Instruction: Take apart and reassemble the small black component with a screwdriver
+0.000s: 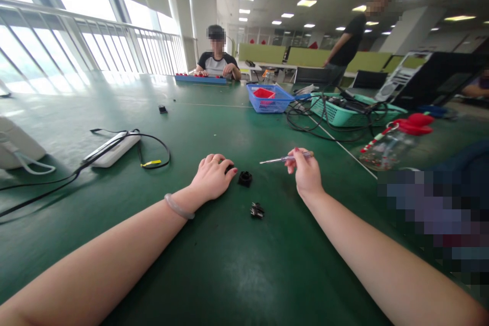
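Note:
My left hand (214, 177), with a bracelet at the wrist, is closed round a small black part (229, 167) that is mostly hidden by the fingers. Just right of it a black square piece with a round opening (245, 179) lies on the green table (225, 260). Nearer to me is a small dark part with metallic bits (257, 210). My right hand (306, 173) grips a screwdriver (280, 160) by its clear handle, the shaft pointing left above the table and touching nothing.
A white power strip (114, 150) with black cables lies left. Blue basket (269, 99), green basket (344, 112), loose cables and a red-topped bottle (397, 142) stand right. One small black part (163, 109) lies farther off. A person sits opposite; another stands behind.

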The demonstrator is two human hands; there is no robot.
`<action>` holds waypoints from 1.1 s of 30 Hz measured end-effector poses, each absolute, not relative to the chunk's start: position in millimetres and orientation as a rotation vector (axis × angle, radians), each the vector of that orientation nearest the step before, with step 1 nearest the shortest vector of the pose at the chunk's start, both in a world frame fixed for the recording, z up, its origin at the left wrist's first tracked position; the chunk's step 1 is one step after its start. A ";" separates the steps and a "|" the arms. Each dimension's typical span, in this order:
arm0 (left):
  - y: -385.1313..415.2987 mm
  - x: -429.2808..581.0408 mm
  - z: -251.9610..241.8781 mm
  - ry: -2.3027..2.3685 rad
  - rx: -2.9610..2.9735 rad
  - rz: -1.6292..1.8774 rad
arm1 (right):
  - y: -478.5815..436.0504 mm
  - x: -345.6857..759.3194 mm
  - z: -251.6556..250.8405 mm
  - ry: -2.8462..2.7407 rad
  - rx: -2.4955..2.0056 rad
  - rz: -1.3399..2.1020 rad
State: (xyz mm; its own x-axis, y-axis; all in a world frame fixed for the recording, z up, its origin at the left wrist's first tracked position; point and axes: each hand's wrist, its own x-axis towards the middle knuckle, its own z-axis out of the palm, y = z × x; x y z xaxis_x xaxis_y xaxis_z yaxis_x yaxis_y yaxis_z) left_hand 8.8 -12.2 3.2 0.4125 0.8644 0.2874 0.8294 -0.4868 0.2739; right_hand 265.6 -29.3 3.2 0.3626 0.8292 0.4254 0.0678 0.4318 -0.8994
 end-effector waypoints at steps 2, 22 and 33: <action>-13.5 10.2 4.3 1.357 2.584 0.599 | -28.6 266.1 2.1 -1.094 -1.019 0.633; -79.5 32.4 26.4 0.657 2.876 0.362 | -27.7 269.3 -0.7 -1.118 -1.078 0.592; -126.7 -53.9 28.9 1.083 2.790 0.290 | -28.8 270.7 -0.7 -1.161 -1.122 0.561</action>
State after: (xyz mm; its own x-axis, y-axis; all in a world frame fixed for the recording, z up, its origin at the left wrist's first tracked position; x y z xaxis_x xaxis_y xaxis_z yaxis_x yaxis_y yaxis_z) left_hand -53.9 -126.7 28.9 0.7231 0.6783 0.1302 0.6525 -0.7327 0.1934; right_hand 270.7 -28.8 -0.7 0.3525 0.8323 0.4278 0.1828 0.3871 -0.9038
